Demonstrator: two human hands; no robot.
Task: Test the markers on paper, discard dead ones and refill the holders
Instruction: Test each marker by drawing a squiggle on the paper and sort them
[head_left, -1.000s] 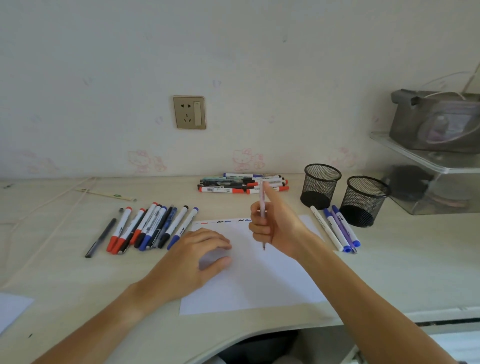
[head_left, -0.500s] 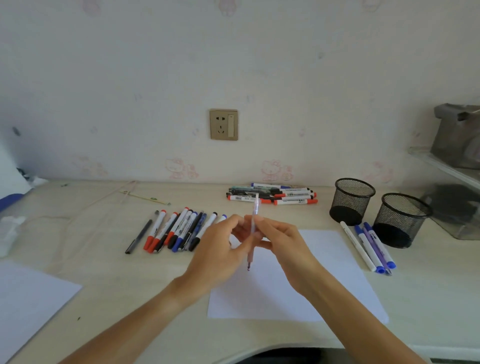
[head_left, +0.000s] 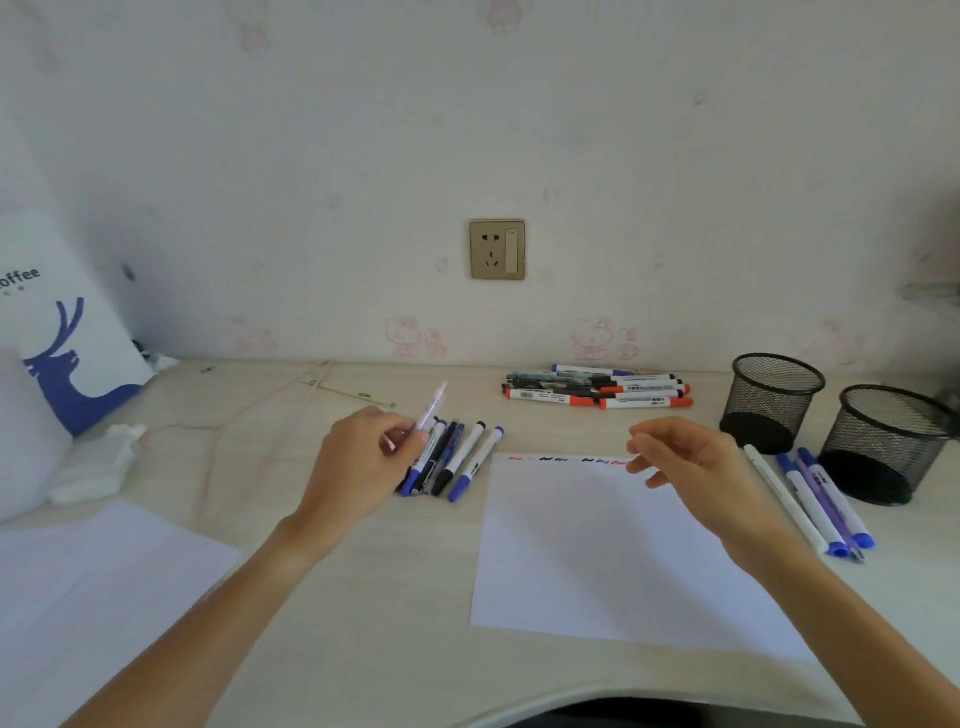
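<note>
My left hand (head_left: 363, 457) grips a slim pale pink pen (head_left: 432, 408) and holds it tilted above a row of markers (head_left: 457, 460) lying left of the test paper (head_left: 613, 561). Small red, black and blue squiggles (head_left: 566, 460) run along the paper's top edge. My right hand (head_left: 685, 467) hovers over the paper's upper right corner, fingers loosely apart and holding nothing. Two black mesh holders (head_left: 774, 400) (head_left: 888, 441) stand at the right, both looking empty. A pile of markers (head_left: 597, 392) lies by the wall. Several white and purple pens (head_left: 810, 499) rest in front of the holders.
A second white sheet (head_left: 93, 582) lies at the near left. A white bag with a blue deer (head_left: 67, 338) and crumpled tissue (head_left: 104, 462) sit at the far left. A thin cord (head_left: 223, 426) trails across the desk. A wall socket (head_left: 497, 249) is above the desk.
The pink pen passed from my right hand to my left, which carried it left over the marker row. My right hand let go and opened. The view swung to the left.
</note>
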